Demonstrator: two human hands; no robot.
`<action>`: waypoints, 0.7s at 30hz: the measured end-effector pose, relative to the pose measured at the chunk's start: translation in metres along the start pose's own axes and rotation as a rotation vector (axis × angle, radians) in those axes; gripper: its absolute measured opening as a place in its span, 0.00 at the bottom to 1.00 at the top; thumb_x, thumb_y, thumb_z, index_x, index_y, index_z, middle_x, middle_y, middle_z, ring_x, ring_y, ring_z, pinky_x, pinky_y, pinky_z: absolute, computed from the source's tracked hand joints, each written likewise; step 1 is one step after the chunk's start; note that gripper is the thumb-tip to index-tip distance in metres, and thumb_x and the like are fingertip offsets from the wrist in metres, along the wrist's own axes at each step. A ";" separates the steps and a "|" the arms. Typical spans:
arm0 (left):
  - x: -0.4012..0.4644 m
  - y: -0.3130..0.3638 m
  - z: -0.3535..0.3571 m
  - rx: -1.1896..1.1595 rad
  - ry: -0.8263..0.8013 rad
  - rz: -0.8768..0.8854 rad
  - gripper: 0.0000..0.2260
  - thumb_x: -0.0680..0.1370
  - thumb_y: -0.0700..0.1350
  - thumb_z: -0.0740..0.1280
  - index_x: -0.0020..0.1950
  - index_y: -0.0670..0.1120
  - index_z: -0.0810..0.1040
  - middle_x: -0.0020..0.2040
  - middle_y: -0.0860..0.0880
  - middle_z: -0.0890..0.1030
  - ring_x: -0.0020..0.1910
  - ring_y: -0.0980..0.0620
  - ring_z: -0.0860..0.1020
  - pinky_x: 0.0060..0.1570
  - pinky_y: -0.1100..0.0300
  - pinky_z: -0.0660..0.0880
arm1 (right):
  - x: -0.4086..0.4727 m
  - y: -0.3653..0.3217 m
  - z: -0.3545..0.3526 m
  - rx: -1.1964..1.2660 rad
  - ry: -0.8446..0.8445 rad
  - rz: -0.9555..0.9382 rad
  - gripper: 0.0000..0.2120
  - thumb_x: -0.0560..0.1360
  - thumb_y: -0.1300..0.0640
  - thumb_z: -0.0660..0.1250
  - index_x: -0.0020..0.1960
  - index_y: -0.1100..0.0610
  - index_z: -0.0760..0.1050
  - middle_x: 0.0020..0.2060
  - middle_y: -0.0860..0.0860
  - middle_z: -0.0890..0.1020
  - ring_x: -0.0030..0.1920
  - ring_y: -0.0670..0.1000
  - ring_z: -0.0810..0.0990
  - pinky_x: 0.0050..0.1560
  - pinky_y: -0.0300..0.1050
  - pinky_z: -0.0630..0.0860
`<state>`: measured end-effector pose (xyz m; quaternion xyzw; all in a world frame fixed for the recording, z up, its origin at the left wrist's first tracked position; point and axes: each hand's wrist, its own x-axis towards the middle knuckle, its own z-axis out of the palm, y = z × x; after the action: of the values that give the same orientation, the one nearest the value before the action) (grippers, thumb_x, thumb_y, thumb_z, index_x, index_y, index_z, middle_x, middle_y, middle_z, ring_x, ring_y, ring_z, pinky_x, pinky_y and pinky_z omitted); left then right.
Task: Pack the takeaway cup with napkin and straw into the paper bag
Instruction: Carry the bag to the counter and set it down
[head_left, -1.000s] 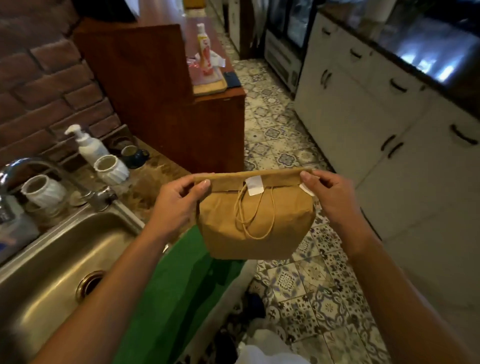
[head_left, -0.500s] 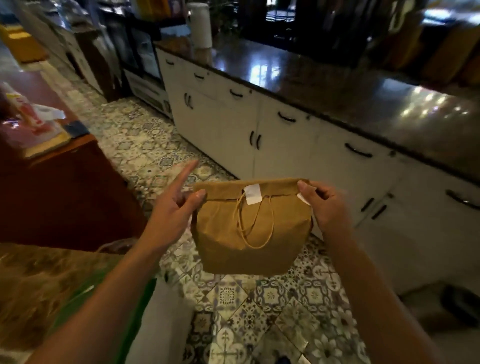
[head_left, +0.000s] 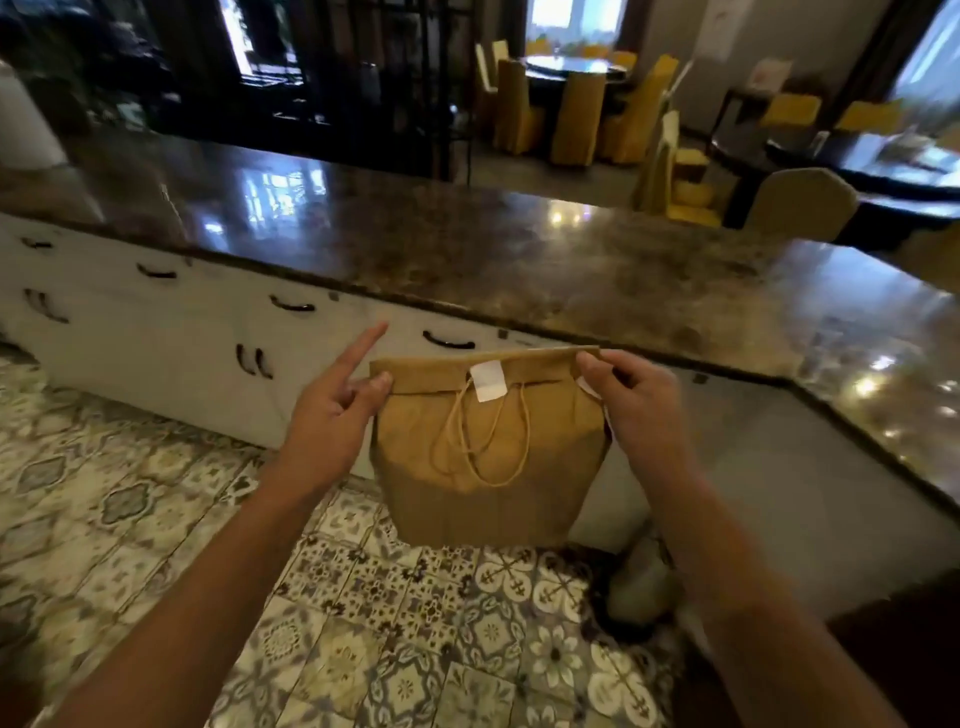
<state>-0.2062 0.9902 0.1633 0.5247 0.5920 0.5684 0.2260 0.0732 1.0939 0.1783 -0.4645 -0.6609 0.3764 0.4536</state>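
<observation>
Bag (head_left: 488, 457) held in mid-air before the counter (head_left: 519, 260), top folded over. Sticker (head_left: 488, 381) blank; no writing legible. Right hand (head_left: 639, 405) pinches the fold's corner; left hand (head_left: 332, 410) thumb presses the other corner, forefinger extended.

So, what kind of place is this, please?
Probably a restaurant, seen from behind its service counter: a long dark stone counter, dining tables with yellow-covered chairs, and a sealed paper bag.

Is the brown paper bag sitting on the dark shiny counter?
No, the brown paper bag is held in the air by the left hand and right hand, in front of the dark shiny counter.
</observation>
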 end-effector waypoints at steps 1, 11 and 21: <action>0.018 -0.006 0.013 -0.002 -0.020 0.007 0.28 0.83 0.41 0.65 0.66 0.78 0.70 0.40 0.46 0.84 0.42 0.54 0.80 0.46 0.69 0.77 | 0.012 0.007 -0.010 0.000 0.038 0.004 0.10 0.81 0.48 0.69 0.53 0.51 0.87 0.42 0.47 0.88 0.46 0.49 0.86 0.54 0.59 0.83; 0.205 -0.044 0.122 -0.098 -0.257 0.090 0.23 0.82 0.39 0.65 0.60 0.71 0.78 0.42 0.51 0.86 0.42 0.58 0.82 0.44 0.63 0.80 | 0.144 0.062 -0.045 0.053 0.313 -0.043 0.10 0.80 0.58 0.71 0.58 0.47 0.85 0.46 0.44 0.88 0.50 0.47 0.87 0.54 0.46 0.84; 0.359 -0.046 0.194 -0.164 -0.400 0.099 0.11 0.82 0.37 0.65 0.53 0.53 0.83 0.52 0.54 0.84 0.48 0.63 0.82 0.44 0.71 0.76 | 0.267 0.084 -0.073 -0.024 0.428 -0.107 0.08 0.80 0.56 0.71 0.55 0.44 0.84 0.43 0.49 0.86 0.45 0.57 0.85 0.50 0.55 0.82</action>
<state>-0.1796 1.3992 0.1911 0.6353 0.4608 0.5097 0.3525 0.1237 1.3786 0.1901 -0.5037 -0.5776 0.2367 0.5971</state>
